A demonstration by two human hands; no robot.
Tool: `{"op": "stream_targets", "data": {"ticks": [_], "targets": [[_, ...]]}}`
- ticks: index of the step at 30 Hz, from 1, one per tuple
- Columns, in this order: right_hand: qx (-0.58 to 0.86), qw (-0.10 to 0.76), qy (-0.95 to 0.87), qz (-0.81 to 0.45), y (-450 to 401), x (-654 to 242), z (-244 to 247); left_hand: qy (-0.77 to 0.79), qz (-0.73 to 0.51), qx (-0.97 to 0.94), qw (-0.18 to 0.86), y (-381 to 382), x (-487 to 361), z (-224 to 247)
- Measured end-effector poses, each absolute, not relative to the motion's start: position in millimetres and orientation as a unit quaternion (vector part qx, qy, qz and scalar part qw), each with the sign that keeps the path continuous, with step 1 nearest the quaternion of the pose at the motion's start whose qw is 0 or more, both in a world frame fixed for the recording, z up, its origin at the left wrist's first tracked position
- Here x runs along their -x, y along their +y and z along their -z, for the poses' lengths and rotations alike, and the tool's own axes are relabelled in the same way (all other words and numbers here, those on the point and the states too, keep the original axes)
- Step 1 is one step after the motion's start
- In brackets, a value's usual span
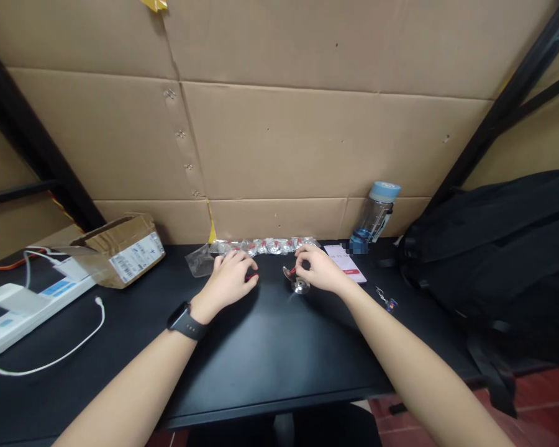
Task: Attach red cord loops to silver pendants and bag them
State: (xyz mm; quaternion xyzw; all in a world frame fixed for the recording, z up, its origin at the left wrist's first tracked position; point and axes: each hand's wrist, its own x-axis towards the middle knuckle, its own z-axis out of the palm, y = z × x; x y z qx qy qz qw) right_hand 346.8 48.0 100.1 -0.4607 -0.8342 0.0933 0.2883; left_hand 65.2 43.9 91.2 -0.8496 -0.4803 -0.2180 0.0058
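My right hand [319, 268] pinches a small shiny metal piece with a red part [287, 272] between thumb and fingertips. Just under it a round, shiny metal disc [300, 285] lies on the black table. On the left, my left hand [231, 279] rests low over the table with its fingers curled. A small red piece [250, 277] shows between its thumb and fingers; most of it is hidden. Behind both hands runs a row of clear plastic packets [274, 246] holding round shiny pieces with red parts. An empty-looking flap of clear plastic [198, 262] extends at its left end.
A phone [349, 266] lies beyond my right hand, with a blue-lidded bottle [375, 214] behind it. Farther right are a keyring [390, 304] and a black backpack [503, 261]. An opened cardboard box [128, 254], a power strip [41, 310] and a white cable [60, 363] occupy the left.
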Motion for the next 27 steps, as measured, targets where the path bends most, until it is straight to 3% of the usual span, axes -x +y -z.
{"op": "stream_targets", "data": {"ticks": [7, 14, 27], "targets": [[0.528, 0.241, -0.809, -0.086, 63.1, -362.4, -92.4, -0.489, 0.150, 0.859, 0.004, 48.3, -60.4, -76.7], [0.404, 0.146, -0.879, -0.209, 50.8, -369.6, -107.8, -0.489, 0.160, 0.857, -0.006, 52.3, -65.9, -69.3], [0.391, 0.056, -0.895, -0.207, 44.0, -367.3, -113.1, -0.469, 0.212, 0.857, -0.030, 48.9, -70.0, -77.1]]}}
